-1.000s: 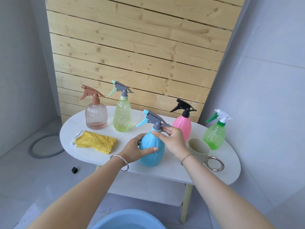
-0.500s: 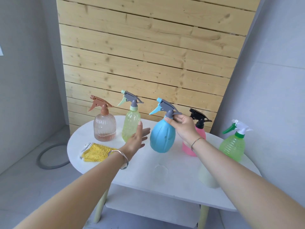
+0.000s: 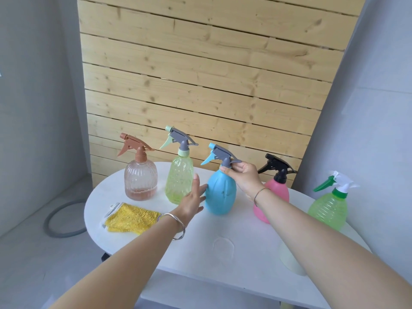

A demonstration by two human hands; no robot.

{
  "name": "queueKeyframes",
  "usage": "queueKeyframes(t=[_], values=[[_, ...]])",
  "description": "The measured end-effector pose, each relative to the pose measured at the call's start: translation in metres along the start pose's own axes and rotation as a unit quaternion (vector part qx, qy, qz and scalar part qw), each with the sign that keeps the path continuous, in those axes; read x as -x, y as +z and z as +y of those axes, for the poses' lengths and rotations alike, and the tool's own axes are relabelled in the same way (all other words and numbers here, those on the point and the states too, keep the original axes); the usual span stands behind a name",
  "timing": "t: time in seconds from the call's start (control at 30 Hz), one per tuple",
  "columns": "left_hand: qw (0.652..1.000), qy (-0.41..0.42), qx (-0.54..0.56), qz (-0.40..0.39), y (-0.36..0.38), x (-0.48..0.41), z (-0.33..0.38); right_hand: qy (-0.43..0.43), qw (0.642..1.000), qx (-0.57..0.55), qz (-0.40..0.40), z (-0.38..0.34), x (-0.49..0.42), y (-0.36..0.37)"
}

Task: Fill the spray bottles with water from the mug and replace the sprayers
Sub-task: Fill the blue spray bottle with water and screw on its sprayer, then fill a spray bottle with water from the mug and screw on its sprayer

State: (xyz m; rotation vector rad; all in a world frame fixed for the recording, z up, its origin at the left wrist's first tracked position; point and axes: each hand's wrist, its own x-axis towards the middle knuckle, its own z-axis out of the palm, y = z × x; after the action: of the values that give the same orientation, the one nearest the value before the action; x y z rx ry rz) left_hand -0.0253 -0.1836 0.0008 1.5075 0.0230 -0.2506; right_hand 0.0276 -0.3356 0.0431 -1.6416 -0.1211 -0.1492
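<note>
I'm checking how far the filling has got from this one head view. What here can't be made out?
- Blue bottle: opaque, so its water level is hidden.
- Pink bottle: opaque too, partly behind the right forearm.
- Mug: mostly covered by that forearm; contents unseen.
- Blue bottle's collar: under the right hand fingers, so tightness is unclear.
- Table: its near edge is cut off by the frame.

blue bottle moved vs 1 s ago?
Yes. The blue bottle went back from the near middle of the table into the row, beside the yellow-green bottle; right hand holds its neck.
</note>
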Motion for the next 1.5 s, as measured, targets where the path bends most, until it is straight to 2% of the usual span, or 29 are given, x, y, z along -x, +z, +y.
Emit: queueKeyframes(t=[0.57, 0.73, 0.83, 0.93, 1.03, 1.13, 1.3, 1.37, 1.5], values=[[1.0, 0.012, -0.004, -0.012, 0.016, 0.001, -0.006, 0.015, 1.0, 0.005, 0.002, 0.005, 0.001, -0.014], [0.999, 0.032, 0.015, 0.012, 0.02, 0.004, -0.01, 0.021, 0.999, 0.043, 0.023, 0.004, 0.01, -0.02], [0.995, 0.057, 0.055, 0.066, 0.025, 0.009, -0.011, -0.001, 0.99, 0.131, 0.06, 0.001, 0.025, -0.038], [0.986, 0.074, 0.097, 0.112, 0.033, 0.014, -0.006, -0.082, 0.978, 0.141, 0.133, -0.008, 0.04, -0.065], [0.985, 0.087, 0.09, 0.116, 0.042, 0.016, -0.003, -0.131, 0.95, 0.164, 0.232, -0.016, 0.043, -0.092], [0.989, 0.094, 0.065, 0.097, 0.054, 0.019, -0.001, -0.102, 0.926, 0.204, 0.3, -0.014, 0.034, -0.113], [0.993, 0.092, 0.034, 0.067, 0.073, 0.023, -0.002, 0.037, 0.96, 0.185, 0.209, 0.0, 0.02, -0.115], [0.994, 0.087, 0.022, 0.061, 0.079, 0.023, -0.002, 0.049, 0.961, 0.191, 0.195, 0.006, 0.018, -0.115], [0.995, 0.086, 0.008, 0.045, 0.087, 0.026, 0.002, 0.018, 0.959, 0.194, 0.207, 0.001, 0.027, -0.113]])
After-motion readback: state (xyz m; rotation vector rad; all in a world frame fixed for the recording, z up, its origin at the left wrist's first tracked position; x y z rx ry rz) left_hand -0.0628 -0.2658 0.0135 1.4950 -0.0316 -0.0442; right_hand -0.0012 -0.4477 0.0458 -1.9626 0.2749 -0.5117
